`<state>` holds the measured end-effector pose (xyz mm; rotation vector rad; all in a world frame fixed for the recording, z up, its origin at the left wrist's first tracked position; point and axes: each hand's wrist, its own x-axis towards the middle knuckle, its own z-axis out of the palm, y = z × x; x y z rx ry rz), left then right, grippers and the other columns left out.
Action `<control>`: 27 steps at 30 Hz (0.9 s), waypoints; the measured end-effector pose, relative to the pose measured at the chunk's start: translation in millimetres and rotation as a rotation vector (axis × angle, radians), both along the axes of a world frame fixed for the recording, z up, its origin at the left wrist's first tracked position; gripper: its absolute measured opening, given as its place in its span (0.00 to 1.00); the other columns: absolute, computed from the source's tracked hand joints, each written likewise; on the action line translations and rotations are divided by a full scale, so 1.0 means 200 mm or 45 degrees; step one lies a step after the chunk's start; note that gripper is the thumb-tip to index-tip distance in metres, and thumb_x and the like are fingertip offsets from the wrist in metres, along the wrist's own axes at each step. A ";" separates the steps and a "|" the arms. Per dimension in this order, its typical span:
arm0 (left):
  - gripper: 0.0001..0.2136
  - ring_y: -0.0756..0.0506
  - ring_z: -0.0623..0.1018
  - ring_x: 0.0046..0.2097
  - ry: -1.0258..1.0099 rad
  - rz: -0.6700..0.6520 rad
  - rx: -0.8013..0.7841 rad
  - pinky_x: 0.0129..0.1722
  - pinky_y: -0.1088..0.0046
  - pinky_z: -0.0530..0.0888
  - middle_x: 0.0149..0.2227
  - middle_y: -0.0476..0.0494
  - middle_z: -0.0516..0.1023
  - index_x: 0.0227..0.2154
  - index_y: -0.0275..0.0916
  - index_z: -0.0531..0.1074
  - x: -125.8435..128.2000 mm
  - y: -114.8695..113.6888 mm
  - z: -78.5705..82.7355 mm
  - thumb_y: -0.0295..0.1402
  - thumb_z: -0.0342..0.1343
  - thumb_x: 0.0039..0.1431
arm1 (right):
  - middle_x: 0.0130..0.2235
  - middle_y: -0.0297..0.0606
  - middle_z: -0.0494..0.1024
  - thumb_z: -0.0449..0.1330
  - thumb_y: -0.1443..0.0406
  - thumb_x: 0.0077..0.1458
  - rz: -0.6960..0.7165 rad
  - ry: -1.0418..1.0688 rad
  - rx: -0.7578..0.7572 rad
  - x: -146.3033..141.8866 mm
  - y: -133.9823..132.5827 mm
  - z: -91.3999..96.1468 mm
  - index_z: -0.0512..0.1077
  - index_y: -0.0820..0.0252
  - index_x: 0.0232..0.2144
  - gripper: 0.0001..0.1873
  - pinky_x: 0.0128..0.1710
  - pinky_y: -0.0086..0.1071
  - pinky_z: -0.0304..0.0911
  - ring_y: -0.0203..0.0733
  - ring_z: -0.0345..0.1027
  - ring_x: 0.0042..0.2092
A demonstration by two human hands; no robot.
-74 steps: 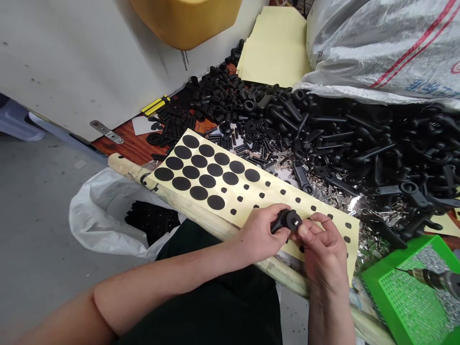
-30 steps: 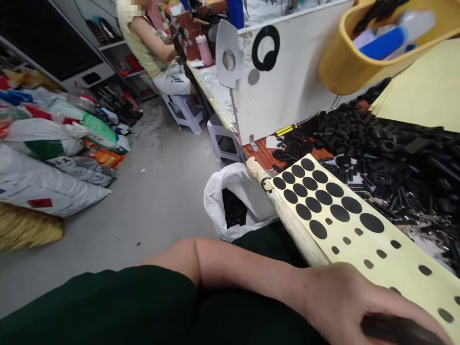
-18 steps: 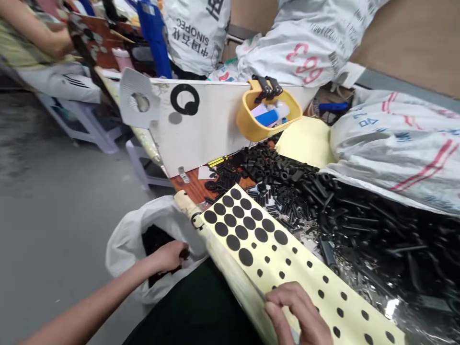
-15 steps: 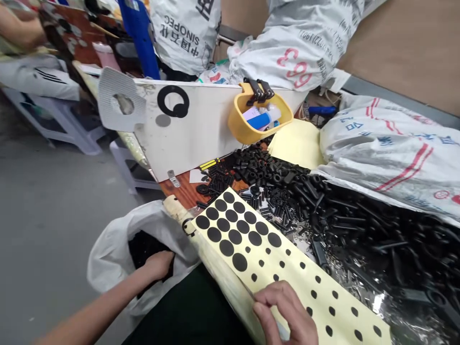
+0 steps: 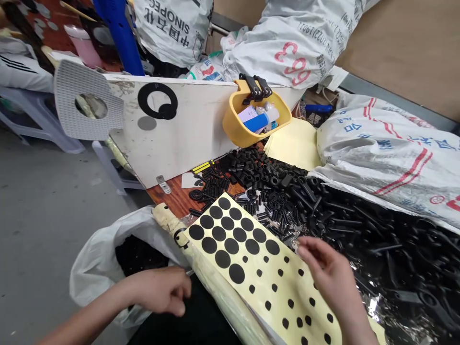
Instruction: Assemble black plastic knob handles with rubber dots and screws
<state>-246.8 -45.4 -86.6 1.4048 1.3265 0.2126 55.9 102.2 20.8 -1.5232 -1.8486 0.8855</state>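
My left hand [image 5: 163, 290] hovers above my dark-clothed lap, beside the white sack [image 5: 89, 268] with black contents. Its fingers are curled in; whether anything is inside them is hidden. My right hand [image 5: 328, 273] is over the right side of the pale yellow sticker sheet [image 5: 258, 306], thumb and fingertips pinched together by the small metal pieces. Anything in that pinch is too small to make out. Large black round stickers [image 5: 223, 259] fill the sheet's far end, with smaller black dots [image 5: 291, 303] nearer me.
Black plastic parts [image 5: 334, 215] are heaped along the right, with black springs [image 5: 215, 184] at the far side. A yellow basket [image 5: 233, 127] is clipped to the white board [image 5: 187, 124]. Full white sacks [image 5: 388, 143] stand behind. A pale padded edge [image 5: 212, 282] borders the table.
My left hand has come out of the white sack and moved right, over my lap. My right hand has left the sheet's near edge and moved up and right toward the small metal pieces.
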 end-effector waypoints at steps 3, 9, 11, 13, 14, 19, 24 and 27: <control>0.14 0.46 0.78 0.30 -0.624 -0.255 -0.222 0.29 0.76 0.72 0.30 0.44 0.82 0.39 0.41 0.79 0.16 0.07 0.29 0.34 0.58 0.48 | 0.32 0.42 0.82 0.62 0.55 0.44 -0.088 -0.267 0.092 0.03 0.20 0.06 0.78 0.58 0.31 0.14 0.31 0.37 0.68 0.47 0.75 0.32; 0.12 0.46 0.78 0.34 -0.521 0.077 0.417 0.36 0.73 0.73 0.33 0.41 0.81 0.42 0.36 0.77 0.55 0.24 0.46 0.31 0.55 0.55 | 0.26 0.41 0.80 0.59 0.63 0.43 -0.252 -0.536 0.084 0.16 0.35 0.14 0.78 0.58 0.27 0.09 0.33 0.36 0.63 0.44 0.73 0.29; 0.12 0.45 0.78 0.35 -0.412 0.014 0.554 0.38 0.71 0.72 0.33 0.41 0.81 0.41 0.35 0.77 0.65 0.28 0.41 0.28 0.53 0.57 | 0.26 0.39 0.80 0.60 0.64 0.42 -0.237 -0.606 0.023 0.21 0.32 0.14 0.78 0.57 0.25 0.07 0.32 0.35 0.62 0.43 0.72 0.29; 0.11 0.44 0.77 0.37 -0.314 -0.063 0.644 0.41 0.67 0.72 0.34 0.41 0.80 0.40 0.35 0.77 0.69 0.30 0.36 0.25 0.51 0.57 | 0.23 0.36 0.78 0.62 0.65 0.40 -0.186 -0.664 -0.045 0.24 0.28 0.11 0.77 0.55 0.21 0.03 0.29 0.34 0.61 0.42 0.71 0.26; 0.12 0.43 0.77 0.38 -0.284 -0.080 0.664 0.42 0.67 0.71 0.34 0.41 0.80 0.39 0.35 0.77 0.70 0.30 0.35 0.24 0.51 0.57 | 0.22 0.36 0.78 0.63 0.66 0.39 -0.166 -0.690 -0.063 0.26 0.26 0.09 0.76 0.55 0.19 0.01 0.28 0.34 0.60 0.42 0.70 0.25; 0.13 0.45 0.79 0.36 -0.362 -0.008 0.606 0.37 0.74 0.72 0.32 0.42 0.81 0.39 0.35 0.79 0.70 0.32 0.33 0.23 0.51 0.55 | 0.24 0.39 0.79 0.61 0.63 0.45 -0.149 -0.747 0.057 0.17 0.25 0.07 0.76 0.55 0.23 0.04 0.28 0.36 0.59 0.45 0.71 0.27; 0.13 0.48 0.79 0.29 -0.389 0.076 0.581 0.34 0.76 0.74 0.29 0.43 0.82 0.38 0.34 0.79 0.72 0.33 0.30 0.22 0.53 0.52 | 0.32 0.37 0.81 0.58 0.62 0.51 0.151 -0.644 0.139 -0.13 0.36 0.06 0.76 0.55 0.30 0.07 0.36 0.33 0.63 0.42 0.74 0.34; 0.14 0.48 0.79 0.28 -0.422 0.106 0.579 0.32 0.76 0.74 0.29 0.43 0.83 0.38 0.35 0.79 0.71 0.33 0.29 0.22 0.53 0.51 | 0.33 0.37 0.81 0.57 0.65 0.52 0.285 -0.650 0.125 -0.28 0.40 0.02 0.77 0.56 0.31 0.08 0.37 0.33 0.63 0.42 0.73 0.35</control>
